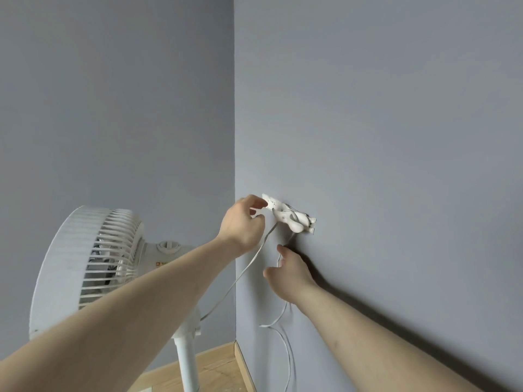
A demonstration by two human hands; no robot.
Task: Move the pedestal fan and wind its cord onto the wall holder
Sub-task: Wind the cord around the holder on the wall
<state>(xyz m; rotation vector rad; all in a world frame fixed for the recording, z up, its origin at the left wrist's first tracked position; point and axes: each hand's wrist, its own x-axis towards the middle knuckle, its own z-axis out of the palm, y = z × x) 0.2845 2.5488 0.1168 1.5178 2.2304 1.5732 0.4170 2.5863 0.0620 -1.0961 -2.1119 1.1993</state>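
Observation:
A white pedestal fan [85,264] stands at the lower left in the room corner, its pole [186,363] running down to the floor. On the right-hand grey wall hangs a white wall holder [288,216] with cord turns wrapped on it. My left hand [243,224] pinches the flat white cord [246,270] right at the holder's left end. Just below the holder, my right hand [288,273] grips another stretch of the cord against the wall. A slack loop of the cord hangs down from under my right hand toward the floor.
Two grey walls meet in a corner [235,137] just left of the holder. A wooden floor [215,366] and skirting board [243,363] show at the bottom, close behind the fan's pole.

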